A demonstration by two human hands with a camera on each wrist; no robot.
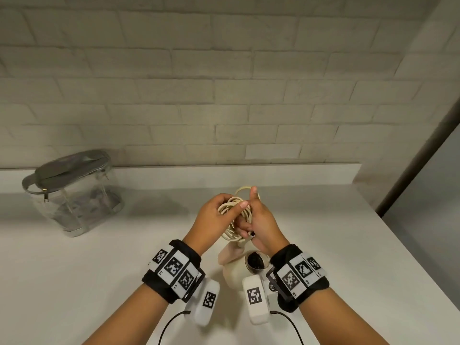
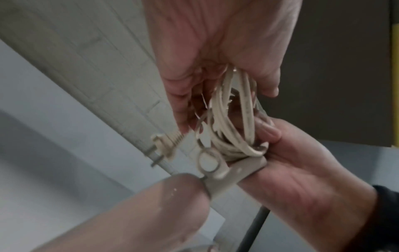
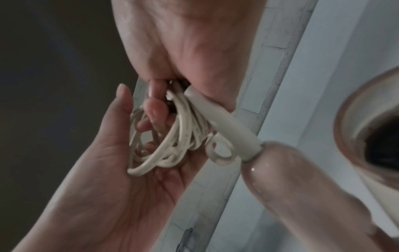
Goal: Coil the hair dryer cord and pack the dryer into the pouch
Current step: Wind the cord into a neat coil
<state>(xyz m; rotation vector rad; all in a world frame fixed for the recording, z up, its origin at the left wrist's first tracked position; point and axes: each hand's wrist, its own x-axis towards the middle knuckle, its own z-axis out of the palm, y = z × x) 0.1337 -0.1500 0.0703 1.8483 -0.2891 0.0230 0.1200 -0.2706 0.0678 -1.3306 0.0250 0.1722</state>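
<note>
A cream cord [image 1: 232, 217] is gathered into a bundle of loops between both hands above the white counter. My left hand [image 1: 219, 210] grips the loops [image 2: 233, 119] from the left, thumb across them. From the right, my right hand [image 1: 261, 220] curls its fingers into the same bundle [image 3: 172, 145], thumb raised. The beige hair dryer [image 1: 234, 270] sits just below the hands between my wrists, with its dark nozzle opening [image 1: 256, 261] facing up. Its handle [image 3: 302, 179] joins the cord's stiff sleeve [image 3: 220, 119]. The plug [image 2: 164, 148] sticks out loose beside the bundle. The clear pouch [image 1: 72, 195] with a grey zip top stands far left.
The white counter [image 1: 336, 245] runs to a low ledge and a brick-pattern wall [image 1: 224, 95] behind. Its right edge [image 1: 410, 257] drops off beside a dark frame. Black cables trail from both wrist cameras near the front.
</note>
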